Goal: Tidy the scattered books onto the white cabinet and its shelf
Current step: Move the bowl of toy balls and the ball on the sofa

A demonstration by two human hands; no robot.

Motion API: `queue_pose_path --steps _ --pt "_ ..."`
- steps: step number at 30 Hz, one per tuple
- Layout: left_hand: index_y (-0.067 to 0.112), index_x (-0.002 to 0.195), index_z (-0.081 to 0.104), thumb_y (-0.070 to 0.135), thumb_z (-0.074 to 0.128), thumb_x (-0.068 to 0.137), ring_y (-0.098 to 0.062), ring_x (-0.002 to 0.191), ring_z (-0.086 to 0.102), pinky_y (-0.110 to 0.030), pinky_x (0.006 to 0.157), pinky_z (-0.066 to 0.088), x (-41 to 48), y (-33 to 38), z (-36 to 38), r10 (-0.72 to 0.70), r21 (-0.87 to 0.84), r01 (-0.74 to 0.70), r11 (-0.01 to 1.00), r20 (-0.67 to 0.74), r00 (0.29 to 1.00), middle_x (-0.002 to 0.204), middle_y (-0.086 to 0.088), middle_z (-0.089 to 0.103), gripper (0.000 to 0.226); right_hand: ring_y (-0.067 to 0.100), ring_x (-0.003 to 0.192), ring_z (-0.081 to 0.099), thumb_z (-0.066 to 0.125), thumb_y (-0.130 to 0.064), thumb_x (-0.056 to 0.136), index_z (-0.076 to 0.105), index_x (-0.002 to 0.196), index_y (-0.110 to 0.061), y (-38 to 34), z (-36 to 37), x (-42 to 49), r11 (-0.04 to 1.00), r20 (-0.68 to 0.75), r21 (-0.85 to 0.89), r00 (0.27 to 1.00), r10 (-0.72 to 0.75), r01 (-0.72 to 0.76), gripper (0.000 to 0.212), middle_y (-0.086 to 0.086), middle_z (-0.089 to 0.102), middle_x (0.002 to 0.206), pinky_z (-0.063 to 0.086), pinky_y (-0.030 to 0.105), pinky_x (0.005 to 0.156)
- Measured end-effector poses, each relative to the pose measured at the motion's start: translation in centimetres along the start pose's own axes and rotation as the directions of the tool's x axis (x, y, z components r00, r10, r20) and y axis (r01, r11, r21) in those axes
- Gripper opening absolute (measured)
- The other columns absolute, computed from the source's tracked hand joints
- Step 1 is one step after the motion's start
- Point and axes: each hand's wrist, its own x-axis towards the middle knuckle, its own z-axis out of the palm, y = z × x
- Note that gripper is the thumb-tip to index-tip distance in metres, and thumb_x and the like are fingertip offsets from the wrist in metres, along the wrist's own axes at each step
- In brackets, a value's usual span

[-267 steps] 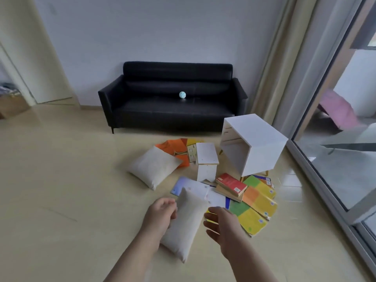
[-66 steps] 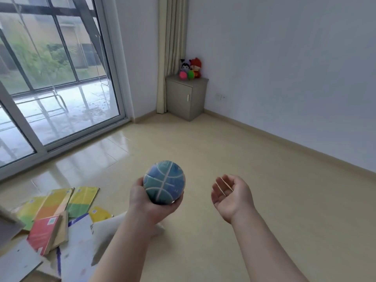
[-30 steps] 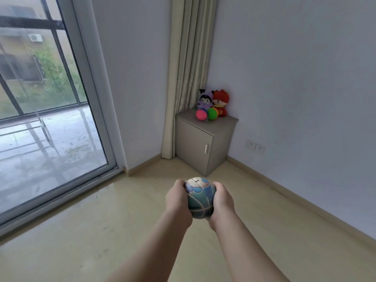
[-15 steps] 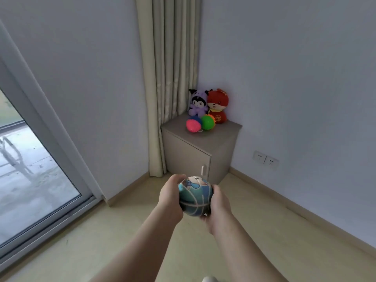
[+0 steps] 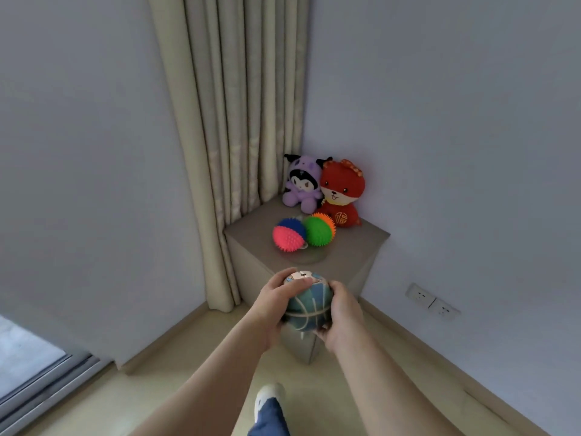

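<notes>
Closer to the corner than half a second earlier, the person carried a blue-green ball [image 5: 309, 306] between both hands, and the beige cabinet [image 5: 355, 243] filled more of the head-camera view, its top seen from above. The left hand [image 5: 276, 305] curled round the ball's left side, thumb across the pale picture on top. The right hand [image 5: 341, 316] gripped its right and lower side, fingers wrapped underneath. The ball hung in the air just in front of the cabinet's near corner.

On the cabinet top, a pink-and-blue spiky ball [image 5: 288, 236] and a green-and-orange spiky ball [image 5: 319, 229] sat touching each other. Behind them, in the far corner, a purple plush toy [image 5: 300, 185] leaned against a red plush toy [image 5: 341, 191] (the red one bore a gold emblem on its belly). A cream curtain [image 5: 232, 121] hung to the floor at the cabinet's left, and two white wall sockets [image 5: 432, 302] sat low on the right wall. A white shoe [image 5: 268, 398] showed near the bottom edge.

The scattered books, on the floor by the glass door 2.2 seconds earlier, lay outside this frame.
</notes>
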Motion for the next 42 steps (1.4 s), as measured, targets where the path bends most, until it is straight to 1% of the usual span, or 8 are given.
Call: queue_pose_path --steps 9,17,21,24,29,34,39,42 --pt "0.019 0.124 0.046 0.009 0.081 0.069 -0.017 0.094 0.06 -0.032 0.089 0.051 18.2 5.4 1.8 0.009 0.379 -0.04 0.925 0.085 0.996 0.107 -0.002 0.06 0.066 0.021 0.069 0.058 0.05 -0.021 0.091 0.063 0.081 -0.009 -9.9 5.6 13.5 0.997 -0.057 0.041 0.996 0.068 -0.065 0.019 0.01 0.063 0.078 0.048 0.031 0.062" --pt "0.024 0.118 0.042 0.027 0.086 0.058 -0.017 0.097 0.053 -0.028 0.086 0.049 28.0 5.2 2.0 0.062 0.554 0.099 0.827 -0.265 0.962 0.12 -0.005 0.041 0.075 0.03 0.113 0.053 0.046 -0.015 0.096 0.055 0.114 0.001 -13.7 5.3 24.4 0.968 -0.135 -0.107 0.968 0.213 -0.228 0.026 0.015 0.057 0.115 0.041 0.039 0.093" --pt "0.023 0.118 0.041 0.022 0.082 0.064 -0.01 0.087 0.043 -0.011 0.066 0.041 30.5 3.8 2.9 0.105 0.597 0.184 0.781 -0.416 0.903 0.112 0.0 0.032 0.067 0.033 0.116 0.054 0.046 -0.015 0.096 0.056 0.105 -0.004 -15.5 4.0 28.5 0.909 -0.189 -0.261 0.94 0.283 -0.326 0.017 0.019 0.056 0.124 0.044 0.039 0.093" --pt "0.024 0.122 0.041 0.029 0.083 0.061 -0.016 0.096 0.047 -0.024 0.082 0.047 32.0 2.5 4.0 0.12 0.648 0.242 0.722 -0.462 0.879 0.11 0.003 0.03 0.074 0.032 0.108 0.058 0.046 -0.016 0.095 0.058 0.095 -0.005 -16.6 3.7 31.5 0.876 -0.221 -0.335 0.932 0.286 -0.348 0.016 0.02 0.058 0.12 0.045 0.04 0.093" --pt "0.027 0.125 0.042 0.035 0.08 0.061 -0.02 0.111 0.043 -0.036 0.087 0.048 33.3 1.4 5.6 0.209 0.726 0.252 0.64 -0.48 0.852 0.119 0.002 0.033 0.075 0.024 0.094 0.055 0.045 -0.021 0.096 0.056 0.104 -0.01 -17.5 4.7 34.3 0.813 -0.168 -0.482 0.945 0.282 -0.328 0.018 0.008 0.057 0.098 0.046 0.038 0.085" --pt "0.024 0.133 0.037 0.037 0.078 0.066 -0.021 0.12 0.036 -0.032 0.089 0.045 34.3 1.0 6.3 0.274 0.79 0.248 0.56 -0.46 0.845 0.129 -0.001 0.031 0.08 0.027 0.106 0.055 0.047 -0.026 0.094 0.049 0.079 -0.023 -19.2 6.1 35.1 0.765 -0.075 -0.599 0.968 0.24 -0.236 0.015 0.0 0.048 0.082 0.044 0.041 0.094" --pt "0.028 0.144 0.02 0.044 0.068 0.079 -0.021 0.134 0.022 -0.033 0.097 0.044 34.4 0.5 5.9 0.224 0.888 0.286 0.36 -0.38 0.897 0.145 -0.002 0.015 0.082 0.021 0.105 0.055 0.051 -0.03 0.092 0.059 0.11 -0.023 -19.9 7.6 36.3 0.787 0.06 -0.576 0.95 0.308 -0.219 0.021 0.004 0.06 0.112 0.044 0.032 0.075" --pt "0.027 0.149 0.008 0.034 0.061 0.087 -0.026 0.141 0.011 -0.037 0.106 0.037 34.6 0.0 5.5 0.15 0.919 0.271 0.288 -0.322 0.935 0.153 -0.003 0.006 0.082 0.018 0.113 0.049 0.048 -0.028 0.094 0.051 0.113 -0.031 -20.1 8.5 36.8 0.783 0.114 -0.602 0.954 0.279 -0.157 0.02 -0.002 0.054 0.118 0.041 0.037 0.093"
